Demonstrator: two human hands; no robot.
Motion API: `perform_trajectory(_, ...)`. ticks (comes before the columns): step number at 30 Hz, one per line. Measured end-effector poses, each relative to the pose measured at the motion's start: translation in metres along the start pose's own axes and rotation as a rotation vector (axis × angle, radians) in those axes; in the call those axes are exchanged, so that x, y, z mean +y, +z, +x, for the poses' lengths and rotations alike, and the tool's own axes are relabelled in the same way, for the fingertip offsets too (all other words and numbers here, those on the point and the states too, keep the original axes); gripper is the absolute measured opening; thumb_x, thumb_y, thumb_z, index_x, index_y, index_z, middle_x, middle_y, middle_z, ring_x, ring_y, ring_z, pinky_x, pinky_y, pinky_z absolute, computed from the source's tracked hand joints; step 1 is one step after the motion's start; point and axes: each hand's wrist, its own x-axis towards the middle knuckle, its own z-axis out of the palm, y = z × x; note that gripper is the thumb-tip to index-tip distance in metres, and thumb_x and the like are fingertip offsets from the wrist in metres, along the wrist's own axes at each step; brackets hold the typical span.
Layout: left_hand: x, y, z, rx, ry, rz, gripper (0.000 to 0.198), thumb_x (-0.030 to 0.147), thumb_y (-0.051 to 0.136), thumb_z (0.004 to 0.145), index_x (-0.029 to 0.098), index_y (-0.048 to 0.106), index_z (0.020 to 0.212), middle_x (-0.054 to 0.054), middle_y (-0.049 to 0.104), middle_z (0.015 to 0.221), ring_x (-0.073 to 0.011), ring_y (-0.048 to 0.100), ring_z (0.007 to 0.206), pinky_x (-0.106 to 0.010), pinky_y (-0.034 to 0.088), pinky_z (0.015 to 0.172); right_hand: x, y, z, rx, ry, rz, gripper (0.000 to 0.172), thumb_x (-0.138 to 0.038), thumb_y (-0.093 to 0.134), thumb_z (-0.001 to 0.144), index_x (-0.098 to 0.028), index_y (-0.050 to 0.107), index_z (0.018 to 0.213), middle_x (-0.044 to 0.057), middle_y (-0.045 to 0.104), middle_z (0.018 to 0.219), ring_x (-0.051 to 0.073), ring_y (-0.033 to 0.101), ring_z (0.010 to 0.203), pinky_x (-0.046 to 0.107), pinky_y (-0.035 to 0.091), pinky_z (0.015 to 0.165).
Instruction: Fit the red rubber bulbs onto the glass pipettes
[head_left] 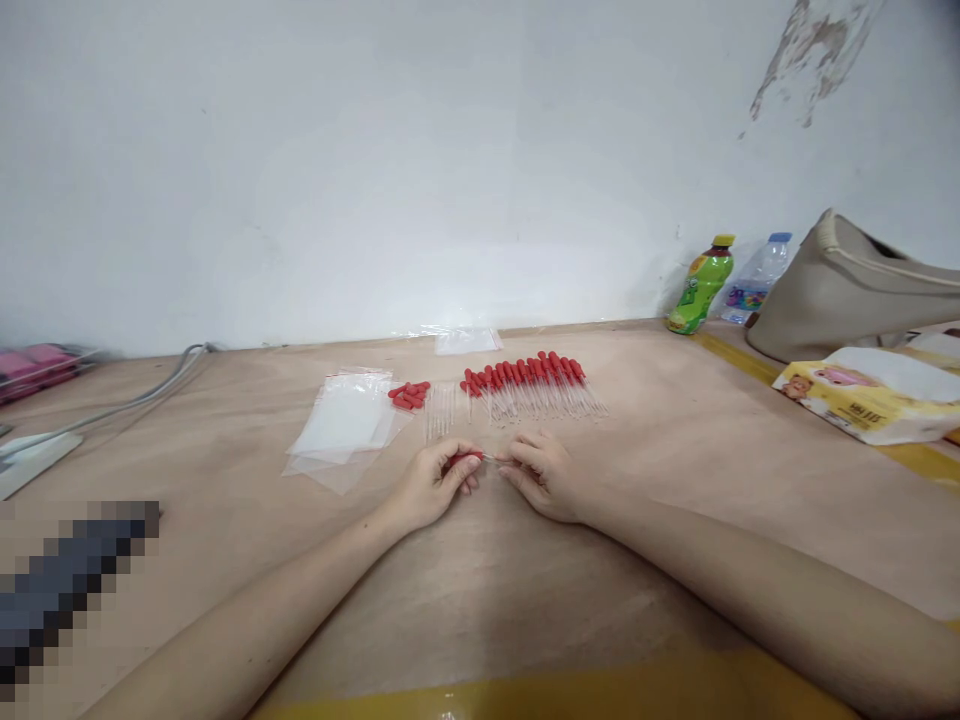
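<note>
My left hand (435,485) pinches a red rubber dropper bulb (469,457) between thumb and fingers. Facing it, my right hand (549,478) grips a thin clear glass dropper tube (492,458), whose end meets the bulb's opening; how deep it sits I cannot tell. Beyond my hands lies a row of droppers with red bulbs (536,372), their clear tubes pointing toward me. To the left of that row are several bare glass tubes (439,408) side by side. A small pile of loose red bulbs (409,396) rests beside them.
Clear plastic bags (337,420) are stacked on the left, and another bag (466,341) lies by the wall. Right: a green bottle (702,288), a clear bottle (759,278), a beige bag (847,285) and a tissue pack (862,395). Far left: a cable (161,382) and pink items (37,368).
</note>
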Motion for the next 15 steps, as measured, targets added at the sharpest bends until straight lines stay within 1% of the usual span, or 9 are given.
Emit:
perform_trajectory(4,0.002,0.001,-0.002,-0.009,-0.035,-0.053,0.027,0.036,0.05,0.08,0.01,0.056,0.088,0.0,0.056,0.06,-0.0077,0.053,0.052,-0.02,0.045,0.052,0.001,-0.004,0.002,-0.035,-0.011,0.03,0.016,-0.021,0.045,0.084,-0.019,0.059,0.092,0.001,0.054,0.075,0.012,0.047,0.069,0.028,0.03,0.067)
perform_trajectory(11,0.001,-0.001,-0.005,-0.102,-0.077,-0.004,0.027,0.035,0.052,0.079,0.011,0.06,0.09,-0.001,0.058,0.063,-0.0085,0.055,0.055,-0.021,0.047,0.055,0.008,-0.011,0.002,-0.125,-0.02,-0.003,0.017,-0.022,0.05,0.082,-0.023,0.063,0.093,0.001,0.056,0.079,0.01,0.048,0.065,0.03,0.026,0.07)
perform_trajectory(15,0.002,0.0,-0.005,-0.105,-0.09,0.024,0.028,0.036,0.052,0.079,0.011,0.061,0.09,-0.001,0.058,0.062,-0.0089,0.055,0.055,-0.021,0.048,0.054,0.004,-0.01,0.002,-0.1,-0.021,-0.072,0.017,-0.021,0.05,0.082,-0.022,0.064,0.092,0.001,0.057,0.078,0.01,0.047,0.065,0.029,0.026,0.069)
